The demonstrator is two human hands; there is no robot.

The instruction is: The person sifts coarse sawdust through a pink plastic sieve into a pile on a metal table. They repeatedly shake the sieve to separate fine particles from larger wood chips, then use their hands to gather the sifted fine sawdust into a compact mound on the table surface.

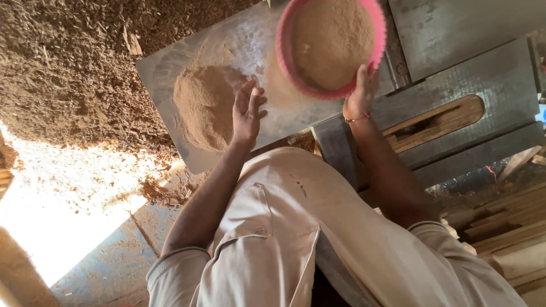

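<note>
A round pink sieve (pixel 282 45) full of fine brown sawdust is tilted above a grey metal table (pixel 165 71). My right hand (pixel 360 94) grips its lower rim; a thin red band circles that wrist. My left hand (pixel 248 111) holds nothing, fingers spread, and rests at the right edge of a heap of sifted fine sawdust (pixel 203 105) on the metal table. A light dusting of powder lies on the sheet between the heap and the sieve.
A large mound of coarse wood shavings (pixel 68 62) covers the floor at the left. A saw table with a wooden insert slot (pixel 438 119) is at the right. Stacked wooden slats (pixel 506 227) lie at the lower right. Bright sunlight falls on the floor at the lower left.
</note>
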